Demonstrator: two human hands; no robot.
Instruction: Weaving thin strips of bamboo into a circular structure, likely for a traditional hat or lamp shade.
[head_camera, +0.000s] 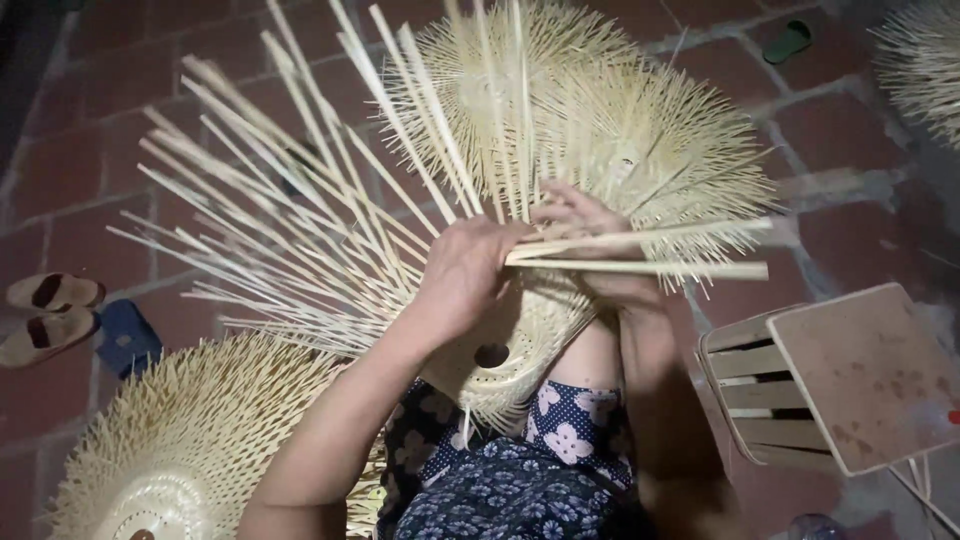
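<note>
Half-woven bamboo basket (500, 350), centre frame, on lap; loose splints fanning toward 10–12 o'clock. Left hand (462, 275) closed over its weave. Right hand (590, 240) gripping flat bamboo strips (650, 255) pointing to 3 o'clock. Finished woven piece (180, 440) at 8 o'clock; wooden stool (850, 375) at 4 o'clock
</note>
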